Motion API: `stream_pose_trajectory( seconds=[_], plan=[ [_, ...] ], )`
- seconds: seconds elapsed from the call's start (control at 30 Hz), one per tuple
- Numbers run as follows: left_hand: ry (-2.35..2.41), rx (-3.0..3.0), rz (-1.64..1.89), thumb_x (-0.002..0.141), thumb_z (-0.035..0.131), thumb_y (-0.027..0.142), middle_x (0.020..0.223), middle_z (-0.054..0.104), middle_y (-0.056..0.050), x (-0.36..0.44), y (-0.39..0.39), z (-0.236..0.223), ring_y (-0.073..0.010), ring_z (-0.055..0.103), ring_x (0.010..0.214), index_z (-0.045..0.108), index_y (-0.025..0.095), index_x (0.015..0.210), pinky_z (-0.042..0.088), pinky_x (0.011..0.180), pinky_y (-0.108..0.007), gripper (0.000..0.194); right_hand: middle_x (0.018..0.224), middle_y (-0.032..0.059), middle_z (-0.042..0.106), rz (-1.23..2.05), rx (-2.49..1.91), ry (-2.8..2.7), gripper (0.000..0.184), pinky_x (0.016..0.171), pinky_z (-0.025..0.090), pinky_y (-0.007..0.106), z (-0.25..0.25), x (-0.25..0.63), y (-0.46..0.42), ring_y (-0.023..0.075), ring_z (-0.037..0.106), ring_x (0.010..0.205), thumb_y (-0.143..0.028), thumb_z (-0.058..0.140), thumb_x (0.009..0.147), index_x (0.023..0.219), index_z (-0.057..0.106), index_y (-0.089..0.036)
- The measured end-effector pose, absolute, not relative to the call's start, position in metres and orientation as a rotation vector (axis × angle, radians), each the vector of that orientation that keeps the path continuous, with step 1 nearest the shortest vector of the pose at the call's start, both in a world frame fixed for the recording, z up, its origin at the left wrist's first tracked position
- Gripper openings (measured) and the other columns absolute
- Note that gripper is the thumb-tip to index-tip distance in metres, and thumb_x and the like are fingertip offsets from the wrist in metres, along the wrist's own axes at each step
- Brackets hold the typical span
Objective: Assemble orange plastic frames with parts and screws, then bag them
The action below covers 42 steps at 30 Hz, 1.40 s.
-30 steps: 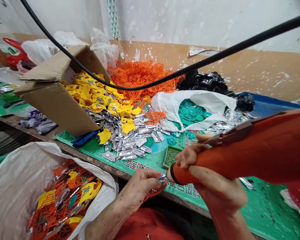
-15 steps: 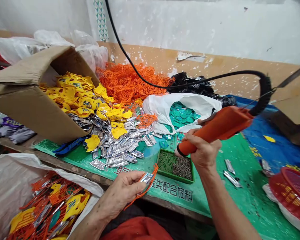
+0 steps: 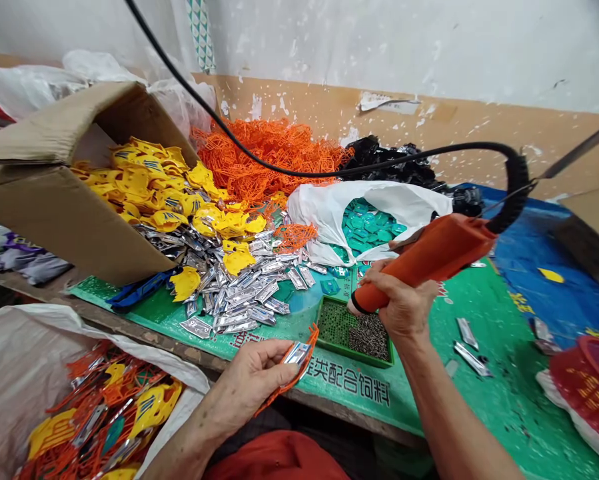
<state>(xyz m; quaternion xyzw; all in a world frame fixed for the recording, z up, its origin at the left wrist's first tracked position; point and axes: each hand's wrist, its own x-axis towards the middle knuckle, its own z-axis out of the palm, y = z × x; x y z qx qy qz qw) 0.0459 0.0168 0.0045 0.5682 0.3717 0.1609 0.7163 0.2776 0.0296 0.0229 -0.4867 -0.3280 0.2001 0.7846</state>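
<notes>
My left fingers (image 3: 264, 363) grip a silver tag (image 3: 297, 353) on its orange plastic frame (image 3: 310, 353) while my right fingers (image 3: 379, 283) clench an orange hand tool (image 3: 429, 257), and a big silver heap (image 3: 229, 287) is left on the tabletop (image 3: 479, 413).

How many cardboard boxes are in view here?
2: a large open cardboard box tipped on its side at the left, with yellow pieces spilling from it, and part of another cardboard box at the right edge. More may be hidden.

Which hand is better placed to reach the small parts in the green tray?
Probably the right hand: it holds the orange corded tool, tip above the green tray; the left hand holds an orange plastic frame.
</notes>
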Motion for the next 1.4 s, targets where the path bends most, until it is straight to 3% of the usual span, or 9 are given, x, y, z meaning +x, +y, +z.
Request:
stream_pose_trajectory(
  seconds=[0.23, 0.37, 0.57, 0.77, 0.9, 1.13, 1.27, 1.4],
  plan=[
    [0.990, 1.351, 0.299, 0.082, 0.056, 0.043, 0.069, 0.051, 0.003, 0.046, 0.015, 0.007, -0.0131, 0.041, 0.066, 0.063, 0.016, 0.079, 0.031, 0.060, -0.024, 0.028, 0.062, -0.0037, 0.059, 0.440, -1.047, -0.711, 0.025, 0.054, 0.045, 0.031, 0.023, 0.279, 0.029, 0.0142, 0.053, 0.055, -0.012, 0.073, 0.052, 0.073, 0.060, -0.017],
    [1.012, 1.449, 0.331, 0.085, 0.052, 0.047, 0.071, 0.052, 0.002, 0.048, 0.014, 0.007, -0.0142, 0.043, 0.069, 0.065, 0.016, 0.081, 0.033, 0.061, -0.024, 0.034, 0.065, -0.0024, 0.060, 0.413, -1.098, -0.753, 0.020, 0.056, 0.044, 0.031, 0.017, 0.282, 0.028, 0.0142, 0.054, 0.056, -0.014, 0.074, 0.054, 0.071, 0.062, -0.016],
    [0.971, 1.409, 0.385, 0.083, 0.056, 0.045, 0.084, 0.065, -0.002, 0.045, 0.012, -0.004, -0.0172, 0.052, 0.078, 0.070, 0.016, 0.096, 0.038, 0.069, -0.026, 0.034, 0.069, -0.0018, 0.061, 0.383, -1.129, -0.773, 0.021, 0.061, 0.045, 0.032, 0.013, 0.282, 0.030, 0.0143, 0.055, 0.061, -0.015, 0.075, 0.054, 0.072, 0.064, -0.016],
    [0.906, 1.159, 0.459, 0.076, 0.066, 0.039, 0.102, 0.071, -0.005, 0.041, 0.013, -0.013, -0.0201, 0.059, 0.091, 0.067, 0.018, 0.111, 0.042, 0.083, -0.030, 0.041, 0.061, -0.0030, 0.058, 0.434, -1.083, -0.734, 0.017, 0.055, 0.045, 0.031, 0.021, 0.281, 0.030, 0.0133, 0.053, 0.054, -0.015, 0.073, 0.055, 0.063, 0.058, -0.016],
    [0.884, 1.041, 0.505, 0.072, 0.071, 0.038, 0.110, 0.070, -0.005, 0.040, 0.014, -0.016, -0.0202, 0.059, 0.096, 0.058, 0.019, 0.126, 0.042, 0.087, -0.031, 0.058, 0.059, -0.0048, 0.058, 0.442, -0.988, -0.697, 0.026, 0.056, 0.045, 0.031, 0.043, 0.279, 0.022, 0.0136, 0.053, 0.052, -0.014, 0.072, 0.055, 0.077, 0.060, -0.018],
    [0.702, 0.965, 0.519, 0.063, 0.078, 0.023, 0.096, 0.070, -0.001, 0.043, 0.008, -0.023, -0.0158, 0.059, 0.086, 0.065, 0.022, 0.116, 0.040, 0.081, -0.028, 0.054, 0.063, -0.0035, 0.056, 0.670, -0.808, -0.742, 0.031, 0.060, 0.048, 0.034, 0.087, 0.253, -0.013, 0.0141, 0.053, 0.057, -0.010, 0.063, 0.061, 0.089, 0.064, -0.024],
    [0.642, 0.945, 0.472, 0.060, 0.078, 0.013, 0.089, 0.068, 0.001, 0.047, 0.003, -0.026, -0.0135, 0.056, 0.079, 0.068, 0.023, 0.109, 0.039, 0.075, -0.026, 0.051, 0.068, -0.0030, 0.056, 0.818, -0.729, -0.775, 0.030, 0.064, 0.050, 0.034, 0.089, 0.235, -0.027, 0.0135, 0.054, 0.060, -0.012, 0.065, 0.066, 0.091, 0.064, -0.028],
    [0.702, 0.963, 0.529, 0.061, 0.076, 0.015, 0.075, 0.063, 0.003, 0.048, 0.003, -0.029, -0.0108, 0.051, 0.067, 0.064, 0.020, 0.116, 0.036, 0.064, -0.025, 0.057, 0.074, -0.0030, 0.057, 0.959, -0.639, -0.795, 0.029, 0.070, 0.052, 0.034, 0.078, 0.224, -0.036, 0.0128, 0.056, 0.066, -0.016, 0.071, 0.070, 0.095, 0.061, -0.029]
  ],
)
